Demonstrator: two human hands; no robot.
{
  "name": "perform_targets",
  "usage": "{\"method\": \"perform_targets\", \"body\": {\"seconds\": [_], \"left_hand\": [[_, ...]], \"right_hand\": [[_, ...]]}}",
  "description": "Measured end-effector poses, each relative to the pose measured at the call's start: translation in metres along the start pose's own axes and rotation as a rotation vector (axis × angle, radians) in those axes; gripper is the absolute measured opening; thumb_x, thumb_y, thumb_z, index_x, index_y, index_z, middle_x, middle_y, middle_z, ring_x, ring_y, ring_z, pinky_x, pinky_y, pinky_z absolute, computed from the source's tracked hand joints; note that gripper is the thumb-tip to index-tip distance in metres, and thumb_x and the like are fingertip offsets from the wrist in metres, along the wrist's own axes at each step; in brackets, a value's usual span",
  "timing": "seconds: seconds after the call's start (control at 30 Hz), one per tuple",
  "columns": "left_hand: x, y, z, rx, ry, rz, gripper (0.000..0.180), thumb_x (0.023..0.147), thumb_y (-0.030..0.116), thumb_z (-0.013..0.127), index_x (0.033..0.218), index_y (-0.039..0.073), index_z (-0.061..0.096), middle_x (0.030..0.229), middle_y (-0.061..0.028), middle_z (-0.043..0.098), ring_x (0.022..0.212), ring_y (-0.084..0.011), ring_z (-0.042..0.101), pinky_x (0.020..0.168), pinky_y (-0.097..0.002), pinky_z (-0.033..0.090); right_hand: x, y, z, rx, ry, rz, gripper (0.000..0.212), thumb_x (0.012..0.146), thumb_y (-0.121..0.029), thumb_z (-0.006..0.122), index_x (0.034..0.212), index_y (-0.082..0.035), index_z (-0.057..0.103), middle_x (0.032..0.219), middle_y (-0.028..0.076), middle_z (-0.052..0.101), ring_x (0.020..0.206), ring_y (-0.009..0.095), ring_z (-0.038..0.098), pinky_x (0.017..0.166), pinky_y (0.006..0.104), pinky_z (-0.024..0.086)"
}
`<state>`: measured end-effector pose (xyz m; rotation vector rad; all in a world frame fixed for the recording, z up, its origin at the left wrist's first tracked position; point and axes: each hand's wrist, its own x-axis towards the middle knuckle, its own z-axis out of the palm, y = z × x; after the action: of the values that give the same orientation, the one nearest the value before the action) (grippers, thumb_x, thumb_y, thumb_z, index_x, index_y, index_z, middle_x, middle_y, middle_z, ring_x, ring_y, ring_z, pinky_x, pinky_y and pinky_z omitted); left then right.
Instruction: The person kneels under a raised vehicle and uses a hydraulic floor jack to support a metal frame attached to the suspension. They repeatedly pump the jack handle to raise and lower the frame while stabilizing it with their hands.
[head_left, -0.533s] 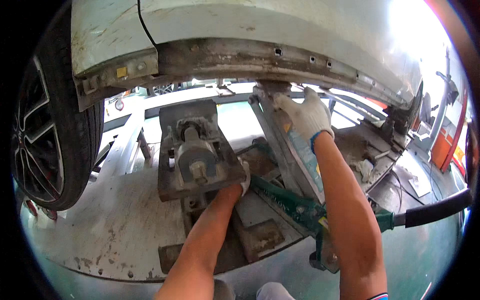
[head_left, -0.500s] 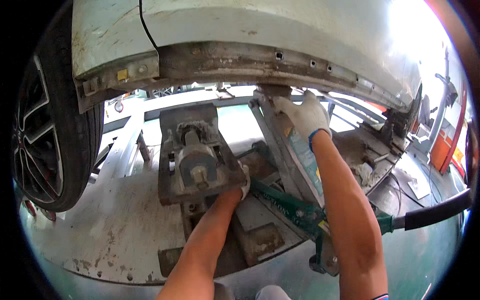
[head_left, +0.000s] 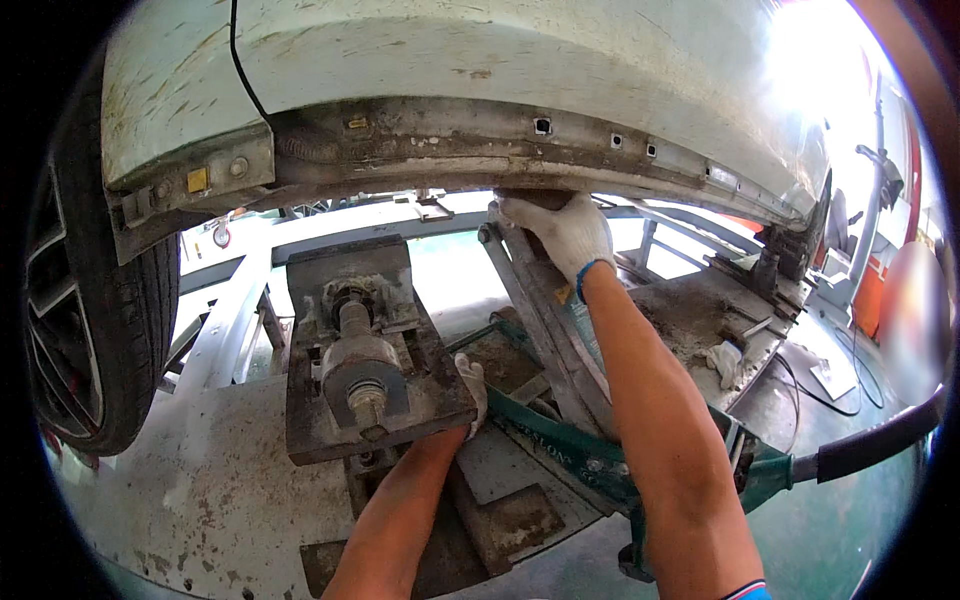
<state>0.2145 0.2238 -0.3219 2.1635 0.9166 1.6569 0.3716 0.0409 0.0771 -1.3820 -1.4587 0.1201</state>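
The dirty lower sill (head_left: pixel 420 140) of a pale car body spans the upper view. Under it, my right hand (head_left: pixel 568 238), in a white knit glove with a blue cuff, is closed round a dark block (head_left: pixel 540 197) atop the raised arm of a green floor jack (head_left: pixel 550 440). Its far fingers are partly hidden. A heavy steel clamp (head_left: pixel 365 365) with a large threaded bolt stands left of the jack. Against its right lower edge is my gloved left hand (head_left: pixel 472 388), closed on the clamp's side; the clamp plate covers part of that hand.
At the left stands a car wheel (head_left: pixel 75 330). Grey frame beams (head_left: pixel 235 310) run beneath the car. The jack's black-gripped handle (head_left: pixel 880 435) reaches out at the right. A stained platform (head_left: pixel 690 310) holds a crumpled white rag (head_left: pixel 725 362); cables (head_left: pixel 850 400) lie on the floor.
The view has shifted, so the clamp, wheel and sill sit further left and lower. My right hand has closed further over the block; my left hand stays at the clamp's side.
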Motion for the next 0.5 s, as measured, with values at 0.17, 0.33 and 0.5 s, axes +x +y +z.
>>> {"method": "perform_targets", "body": {"seconds": [0.17, 0.33, 0.5], "left_hand": [[0.000, 0.034, 0.010, -0.166, 0.109, -0.145, 0.025, 0.092, 0.012, 0.058, 0.116, 0.010, 0.065, 0.131, -0.0154, 0.058, 0.123, -0.0375, 0.054, 0.096, -0.0475, 0.049], [0.008, 0.078, -0.004, 0.822, -0.231, -0.065, 0.024, 0.092, 0.011, 0.057, 0.115, 0.008, 0.064, 0.128, -0.0152, 0.056, 0.122, -0.0359, 0.052, 0.096, -0.0441, 0.048], [0.014, 0.069, -0.005, 0.588, 0.053, -0.294, 0.017, 0.092, 0.009, 0.057, 0.106, 0.010, 0.065, 0.116, -0.0121, 0.056, 0.118, -0.0318, 0.050, 0.095, -0.0426, 0.047]], "right_hand": [[-0.001, 0.015, 0.001, 0.062, 0.058, 0.011, 0.083, 0.073, -0.056, 0.082, 0.126, 0.005, 0.066, 0.120, 0.020, 0.072, 0.111, 0.031, 0.070, 0.102, 0.0352, 0.049], [0.005, 0.025, 0.001, 0.044, 0.053, 0.012, 0.084, 0.074, -0.059, 0.080, 0.127, 0.005, 0.065, 0.120, 0.020, 0.072, 0.113, 0.031, 0.069, 0.102, 0.0364, 0.050], [0.003, 0.011, 0.015, -0.007, 0.084, -0.009, 0.091, 0.074, -0.066, 0.078, 0.128, 0.006, 0.064, 0.118, 0.020, 0.073, 0.112, 0.032, 0.069, 0.102, 0.0358, 0.050]]}}
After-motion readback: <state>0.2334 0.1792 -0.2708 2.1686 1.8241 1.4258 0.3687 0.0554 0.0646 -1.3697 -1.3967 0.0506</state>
